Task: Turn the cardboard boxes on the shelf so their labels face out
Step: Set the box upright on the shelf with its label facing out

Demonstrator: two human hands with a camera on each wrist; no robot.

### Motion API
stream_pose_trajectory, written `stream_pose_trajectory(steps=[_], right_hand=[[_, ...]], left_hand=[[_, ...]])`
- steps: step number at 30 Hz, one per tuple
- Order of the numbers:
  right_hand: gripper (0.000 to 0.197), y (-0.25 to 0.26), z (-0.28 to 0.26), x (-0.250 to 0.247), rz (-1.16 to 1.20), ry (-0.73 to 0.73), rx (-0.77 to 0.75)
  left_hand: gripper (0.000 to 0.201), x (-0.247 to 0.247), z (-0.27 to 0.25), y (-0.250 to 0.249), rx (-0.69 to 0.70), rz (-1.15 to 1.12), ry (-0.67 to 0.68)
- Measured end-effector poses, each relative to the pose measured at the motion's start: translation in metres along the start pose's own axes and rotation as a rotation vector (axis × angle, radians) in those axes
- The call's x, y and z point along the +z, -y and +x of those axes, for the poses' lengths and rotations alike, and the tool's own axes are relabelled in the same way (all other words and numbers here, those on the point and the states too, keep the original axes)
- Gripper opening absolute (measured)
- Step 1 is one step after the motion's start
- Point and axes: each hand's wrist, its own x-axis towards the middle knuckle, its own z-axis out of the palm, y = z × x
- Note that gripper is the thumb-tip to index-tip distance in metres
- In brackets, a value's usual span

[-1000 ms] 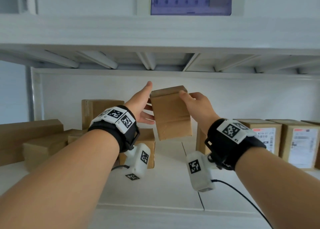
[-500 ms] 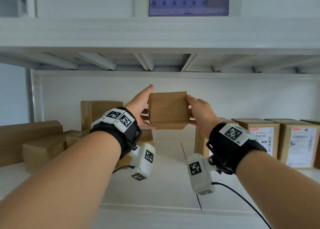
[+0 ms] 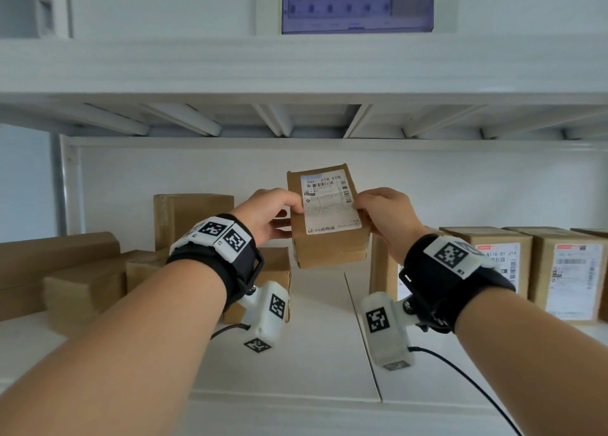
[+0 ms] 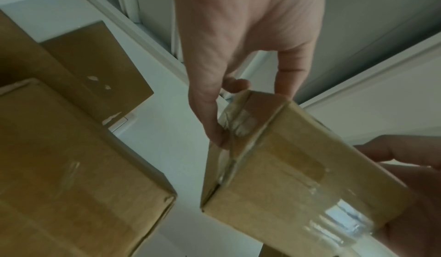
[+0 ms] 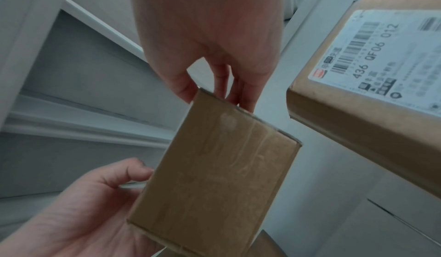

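Head view: both hands hold a small cardboard box in the air above the middle of the white shelf, its white label facing the camera. The left hand pinches its left side, the right hand its right side. Labelled boxes stand toward the shelf's right edge, plain boxes toward its left.

Left wrist view: thumb and fingers pinch the box's taped end.

Right wrist view: fingers curl over the box's far edge.

Labelled cardboard box between left hand and right hand, above shelf.
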Motion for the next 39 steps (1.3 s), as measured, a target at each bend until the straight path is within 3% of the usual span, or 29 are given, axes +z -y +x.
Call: stream_pose_trajectory(steps=[6,9,12,17,22,24,30,33,39], right_hand=[[0.013,-0.002,0.001,-0.004,0.077,-0.001,0.007],[0.019,-0.006,0.002,-0.007,0.098,0.012,0.02],[0.022,-0.009,0.002,-0.009,0.103,0.042,0.042],[0.025,-0.01,0.005,-0.013,0.084,0.074,0.031],[0.023,-0.013,0.007,-0.022,0.042,0.084,0.015],[0.024,-0.016,0.008,-0.025,-0.013,0.08,-0.01],[0.024,-0.019,0.013,-0.043,-0.331,-0.077,-0.277],[0.025,-0.026,0.015,-0.054,-0.445,-0.092,-0.303],[0.035,-0.043,0.018,-0.062,-0.766,0.046,-0.224]], left_hand=[[0.018,-0.002,0.001,-0.001,-0.022,-0.107,-0.035],[0.036,-0.002,0.001,-0.002,-0.031,-0.066,-0.019],[0.037,0.002,0.0,-0.003,-0.01,0.023,0.012],[0.088,0.009,0.003,-0.005,0.036,0.157,-0.006],[0.088,0.016,0.004,-0.005,0.051,0.283,0.014],[0.083,0.017,0.006,-0.005,0.054,0.311,0.002],[0.086,0.025,0.014,0.005,-0.011,0.558,0.016],[0.089,0.031,0.02,0.018,-0.048,0.651,0.018],[0.095,0.03,0.032,0.028,-0.134,0.738,0.068]])
